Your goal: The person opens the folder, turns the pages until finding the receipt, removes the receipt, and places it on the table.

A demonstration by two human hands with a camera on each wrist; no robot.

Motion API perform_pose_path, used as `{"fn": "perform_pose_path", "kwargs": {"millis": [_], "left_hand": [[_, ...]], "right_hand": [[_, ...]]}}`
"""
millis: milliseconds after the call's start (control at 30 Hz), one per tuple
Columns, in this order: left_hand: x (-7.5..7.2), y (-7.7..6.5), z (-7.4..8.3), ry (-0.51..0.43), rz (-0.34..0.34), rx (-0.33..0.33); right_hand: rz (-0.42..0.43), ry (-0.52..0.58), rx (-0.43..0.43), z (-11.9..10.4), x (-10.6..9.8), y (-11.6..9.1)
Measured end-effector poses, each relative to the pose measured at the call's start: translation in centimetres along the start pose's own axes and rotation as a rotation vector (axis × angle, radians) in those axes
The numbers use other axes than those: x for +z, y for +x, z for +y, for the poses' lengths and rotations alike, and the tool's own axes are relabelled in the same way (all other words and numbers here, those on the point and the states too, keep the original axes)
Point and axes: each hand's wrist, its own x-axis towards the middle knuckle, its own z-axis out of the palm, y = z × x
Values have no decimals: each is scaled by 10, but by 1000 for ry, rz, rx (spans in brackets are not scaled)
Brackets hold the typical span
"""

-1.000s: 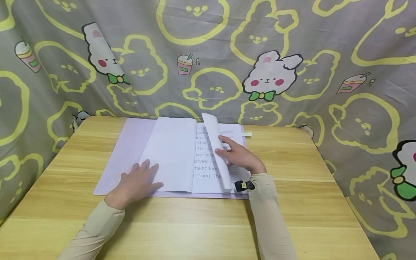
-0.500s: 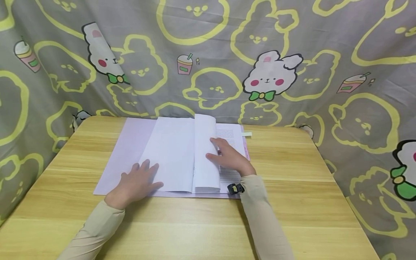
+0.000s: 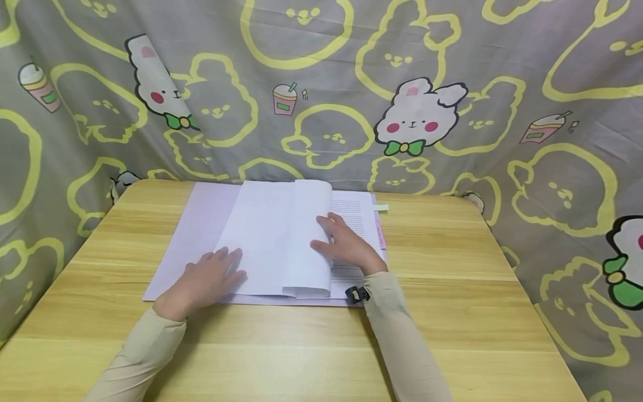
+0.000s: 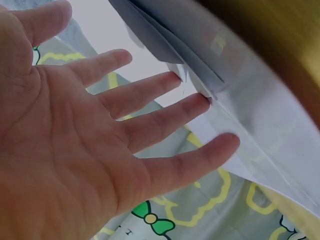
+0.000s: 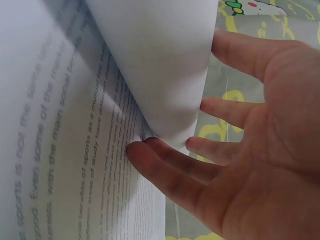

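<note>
On the table lies an open lilac folder [image 3: 173, 262] of bound paper, its printed sheets [image 3: 346, 209] on the right half. A white leaf [image 3: 311, 240] curls over from the right toward the blank left page [image 3: 251, 234]. My left hand [image 3: 203, 282] rests on the lower left of that page, fingers spread and straight, fingertips at the paper in the left wrist view. My right hand [image 3: 351, 243] pushes against the curled leaf with extended fingers. In the right wrist view, fingertips [image 5: 137, 150] touch near the fold, over the printed text [image 5: 90, 165].
Wooden table [image 3: 321, 352] extends around the folder. A patterned curtain [image 3: 321, 67] hangs behind and at both sides. Tabs stick out at the right edge, a pale one [image 3: 382, 207] and a pink one [image 3: 380, 233]. A black strap [image 3: 356, 295] is at the right wrist.
My right hand has moved left, carrying the leaf across so it now covers the large print and overlaps the left page. The left hand has shifted slightly left.
</note>
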Motion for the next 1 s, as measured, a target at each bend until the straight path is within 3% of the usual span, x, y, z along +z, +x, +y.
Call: {"fn": "perform_pose_path", "kwargs": {"millis": [267, 433, 667, 833, 1000], "left_hand": [[-2, 2, -4, -77, 48, 86], [-2, 5, -5, -92, 72, 72], [2, 6, -6, -109, 86, 99], [4, 5, -5, -94, 68, 104], [6, 5, -3, -100, 28, 57]], "right_hand": [[-8, -36, -40, -4, 7, 2], [-10, -53, -47, -8, 11, 2], [-12, -98, -70, -13, 18, 4], [-5, -143, -95, -17, 24, 5], [1, -149, -124, -21, 30, 4]]}}
